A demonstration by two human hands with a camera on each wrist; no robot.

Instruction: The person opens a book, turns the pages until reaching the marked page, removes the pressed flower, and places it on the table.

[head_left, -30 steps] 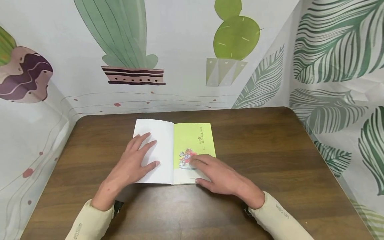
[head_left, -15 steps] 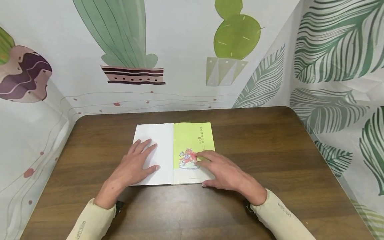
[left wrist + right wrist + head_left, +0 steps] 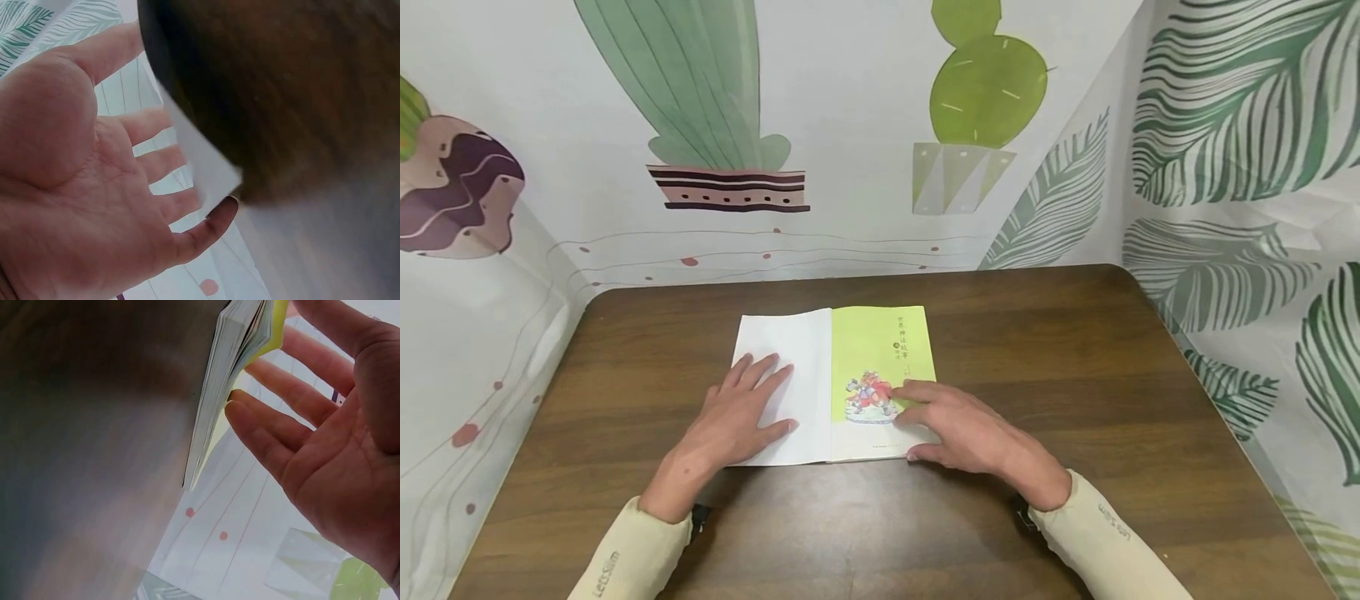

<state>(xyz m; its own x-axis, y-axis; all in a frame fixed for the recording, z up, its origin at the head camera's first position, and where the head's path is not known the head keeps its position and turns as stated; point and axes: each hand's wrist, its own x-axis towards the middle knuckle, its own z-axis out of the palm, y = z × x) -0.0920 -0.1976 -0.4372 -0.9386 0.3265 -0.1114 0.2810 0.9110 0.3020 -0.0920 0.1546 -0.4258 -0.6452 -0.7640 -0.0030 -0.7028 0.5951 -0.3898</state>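
Note:
An open book [image 3: 868, 337] lies on the wooden table, a blank white page on its left and a green title page with a small colored figure drawing on its right. My left hand [image 3: 733, 412] rests on the white page with fingers spread and straight. My right hand [image 3: 966, 429] lies over the lower right of the green page, fingers relaxed and slightly bent. In the right wrist view, the right hand's fingertips [image 3: 234, 406] touch the page near the book's edge, and the page block [image 3: 219, 381] shows side-on. The left wrist view has the white page [image 3: 203, 156] under the left fingertips.
The brown wooden table [image 3: 1037, 358] extends around the book on all sides. Behind it stands a white wall covering [image 3: 850, 100] printed with cacti and leaves. Light sleeves [image 3: 632, 550] cover both forearms.
The left page has settled flatter, and my left hand has moved slightly down with it. My right hand has shifted a little to the right, showing more of the drawing.

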